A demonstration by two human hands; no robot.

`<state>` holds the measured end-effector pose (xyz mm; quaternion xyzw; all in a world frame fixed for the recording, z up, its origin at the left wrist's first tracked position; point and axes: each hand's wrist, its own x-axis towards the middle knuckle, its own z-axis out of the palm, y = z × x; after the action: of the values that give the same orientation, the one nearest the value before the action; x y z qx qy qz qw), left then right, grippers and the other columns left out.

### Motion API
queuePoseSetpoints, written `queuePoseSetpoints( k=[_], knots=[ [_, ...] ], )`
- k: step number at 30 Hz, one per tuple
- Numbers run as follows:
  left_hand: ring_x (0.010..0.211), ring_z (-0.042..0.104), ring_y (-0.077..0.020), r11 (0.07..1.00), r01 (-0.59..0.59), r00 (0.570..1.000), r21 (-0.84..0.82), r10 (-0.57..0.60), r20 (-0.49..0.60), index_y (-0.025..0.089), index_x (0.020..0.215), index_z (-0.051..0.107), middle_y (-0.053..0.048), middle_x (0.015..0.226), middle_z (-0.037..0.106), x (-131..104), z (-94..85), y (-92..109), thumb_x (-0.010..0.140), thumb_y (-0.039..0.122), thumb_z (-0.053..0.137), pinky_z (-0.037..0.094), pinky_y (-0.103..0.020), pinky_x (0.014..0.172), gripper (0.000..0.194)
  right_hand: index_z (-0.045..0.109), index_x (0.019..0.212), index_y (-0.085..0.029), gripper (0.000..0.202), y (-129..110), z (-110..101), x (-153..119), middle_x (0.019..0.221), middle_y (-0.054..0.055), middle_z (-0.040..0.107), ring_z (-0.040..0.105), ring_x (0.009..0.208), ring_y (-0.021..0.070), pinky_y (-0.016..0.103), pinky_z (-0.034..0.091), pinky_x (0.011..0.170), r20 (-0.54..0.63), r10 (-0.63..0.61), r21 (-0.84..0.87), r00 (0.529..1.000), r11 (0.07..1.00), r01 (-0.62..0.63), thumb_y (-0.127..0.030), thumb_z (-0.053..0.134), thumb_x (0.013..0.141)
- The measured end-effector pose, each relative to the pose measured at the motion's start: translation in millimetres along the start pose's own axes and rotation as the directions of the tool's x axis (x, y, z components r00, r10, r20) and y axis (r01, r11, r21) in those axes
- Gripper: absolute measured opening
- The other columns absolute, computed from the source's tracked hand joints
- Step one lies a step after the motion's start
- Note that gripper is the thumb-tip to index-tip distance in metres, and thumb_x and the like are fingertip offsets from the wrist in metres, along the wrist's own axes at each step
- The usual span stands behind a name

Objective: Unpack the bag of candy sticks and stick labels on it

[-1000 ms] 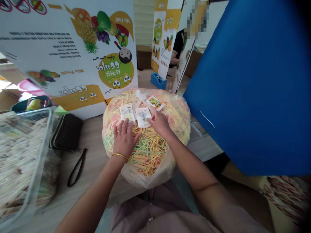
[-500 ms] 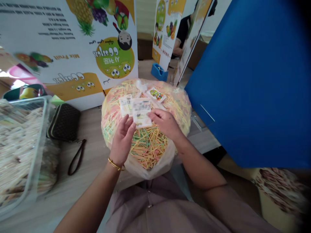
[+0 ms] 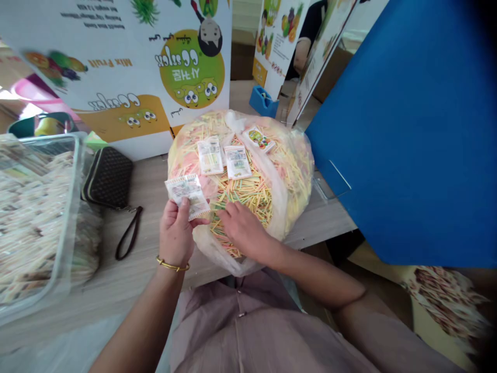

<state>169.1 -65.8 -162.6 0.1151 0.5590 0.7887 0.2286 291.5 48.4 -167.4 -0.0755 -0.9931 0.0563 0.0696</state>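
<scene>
Between thumb and fingers, my left hand [image 3: 177,228] holds a small white printed packet [image 3: 188,195] over the left side of a large clear bag [image 3: 277,181]. Thin coloured sticks [image 3: 248,199] fill the bag, whose mouth is open toward me. My right hand [image 3: 241,226] is at the sticks, fingers bent together; what its fingertips hold, if anything, is too small to make out. Two white packets [image 3: 210,155] [image 3: 237,161] lie side by side on the bag, and a packet with a fruit picture [image 3: 259,139] lies to their right.
On the left are a clear tub [image 3: 34,217] of packets and a dark wallet [image 3: 108,177] with a strap. Printed boxes [image 3: 128,67] stand behind the bag, near a blue tape dispenser [image 3: 264,101]. A blue panel [image 3: 407,140] rises at right. Behind the boxes, a person's arm shows.
The packet that was between my hands now lies on the bag. My left hand has moved left and holds another packet. My right hand has moved down to the sticks.
</scene>
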Motion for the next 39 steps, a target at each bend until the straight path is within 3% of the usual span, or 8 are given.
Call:
queuePoseSetpoints(
  k=[8,20,23,28,31,33,36,39],
  knots=[
    [0.104,0.072,-0.02,0.995,0.08,0.98,0.065,-0.091,0.179,0.022,0.113,0.064,-0.007,0.12,0.071,-5.8,9.7,-13.9,0.085,0.05,0.073,0.063,-0.035,0.089,0.041,0.067,0.117,-0.008,0.029,-22.6,12.0,4.6,0.105,0.017,0.066,0.057,0.1,0.0308,0.043,0.049,0.08,0.14,0.041,-0.13,0.989,0.991,-0.022,-0.008,0.046,0.097],
    [0.094,0.069,-0.0191,0.968,0.251,0.96,0.021,-0.252,0.12,0.019,0.1,0.075,-0.005,0.116,0.072,0.8,5.8,-5.9,0.07,0.044,0.086,0.067,-0.029,0.064,0.041,0.071,0.104,-0.017,0.015,54.7,-5.7,-12.4,0.129,0.015,0.062,0.052,0.124,0.0293,0.049,0.042,0.109,-0.119,0.18,0.374,0.976,0.919,-0.124,-0.021,0.058,0.096],
    [0.103,0.068,-0.0192,0.955,0.282,0.955,-0.088,-0.271,0.121,0.017,0.091,0.075,-0.004,0.113,0.073,-0.4,13.5,-5.4,0.07,0.035,0.088,0.066,-0.036,0.087,0.031,0.065,0.105,-0.02,0.021,63.6,-12.4,-12.7,0.112,0.01,0.07,0.062,0.111,0.024,0.044,0.045,0.103,-0.089,0.349,0.631,0.933,0.744,-0.219,-0.031,0.047,0.102],
    [0.115,0.068,-0.0252,0.923,0.369,0.924,-0.11,-0.35,0.156,0.018,0.098,0.076,-0.006,0.115,0.075,-6.3,21.5,-14.0,0.078,0.033,0.082,0.063,-0.043,0.097,0.026,0.054,0.098,-0.021,0.018,77.6,-13.0,-7.8,0.089,0.001,0.067,0.067,0.084,0.0159,0.034,0.052,0.085,0.076,0.431,0.978,0.899,0.142,-0.151,-0.039,0.051,0.096],
    [0.114,0.069,-0.0262,0.907,0.414,0.898,-0.074,-0.394,0.196,0.016,0.098,0.077,-0.008,0.114,0.076,-9.8,24.5,-19.9,0.078,0.034,0.083,0.062,-0.043,0.099,0.028,0.051,0.097,-0.022,0.025,84.7,-10.9,-3.2,0.07,-0.008,0.048,0.054,0.062,0.0106,0.028,0.05,0.067,0.19,0.446,0.979,0.875,-0.154,-0.134,-0.04,0.066,0.085],
    [0.112,0.07,-0.0262,0.905,0.42,0.892,-0.059,-0.4,0.212,0.015,0.097,0.078,-0.008,0.113,0.077,-11.0,25.7,-23.2,0.074,0.037,0.085,0.061,-0.043,0.1,0.033,0.049,0.095,-0.024,0.032,86.5,-12.4,-0.6,0.063,-0.011,0.035,0.037,0.051,0.0082,0.024,0.041,0.054,0.255,0.433,0.96,0.864,-0.223,-0.172,-0.042,0.071,0.082],
    [0.11,0.071,-0.0264,0.909,0.414,0.893,-0.045,-0.396,0.213,0.015,0.096,0.079,-0.009,0.11,0.078,-10.8,26.1,-26.4,0.068,0.041,0.089,0.06,-0.043,0.1,0.039,0.051,0.092,-0.024,0.03,83.0,-19.3,1.3,0.058,-0.011,0.032,0.028,0.047,0.0083,0.023,0.033,0.048,0.247,0.427,0.968,0.87,-0.075,-0.238,-0.048,0.069,0.086],
    [0.111,0.071,-0.0274,0.917,0.397,0.9,-0.029,-0.383,0.207,0.015,0.094,0.079,-0.009,0.106,0.079,-10.0,25.9,-27.9,0.066,0.042,0.091,0.059,-0.044,0.101,0.041,0.059,0.094,-0.023,0.025,72.9,-28.0,1.9,0.075,-0.003,0.058,0.055,0.067,0.0121,0.026,0.047,0.067,0.024,0.457,0.94,0.889,0.293,-0.176,-0.048,0.064,0.091]
  ],
)
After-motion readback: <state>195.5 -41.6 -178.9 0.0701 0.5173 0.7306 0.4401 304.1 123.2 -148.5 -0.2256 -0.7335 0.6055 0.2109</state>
